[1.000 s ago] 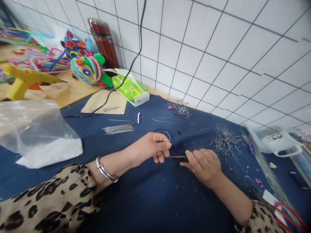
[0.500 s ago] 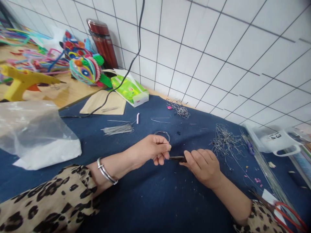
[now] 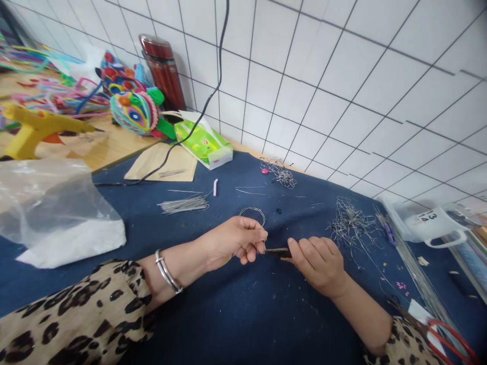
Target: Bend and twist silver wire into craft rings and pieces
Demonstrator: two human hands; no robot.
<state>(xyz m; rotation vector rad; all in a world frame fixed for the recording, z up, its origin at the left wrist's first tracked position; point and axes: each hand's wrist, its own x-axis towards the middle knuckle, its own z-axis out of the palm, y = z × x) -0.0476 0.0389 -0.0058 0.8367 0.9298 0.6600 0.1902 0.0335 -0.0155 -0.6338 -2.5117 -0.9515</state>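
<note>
Pliers [image 3: 277,252], clamped in the right hand [image 3: 318,263], have edged nearer the left hand [image 3: 236,238], which pinches wire [image 3: 263,217]; slipping could nip fingertips [image 3: 262,235].

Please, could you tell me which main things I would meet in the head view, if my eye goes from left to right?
Yellow glue gun → bundle of straight wires → left hand → dark tool → right hand → tangled wire pile → whitish jug.
</note>
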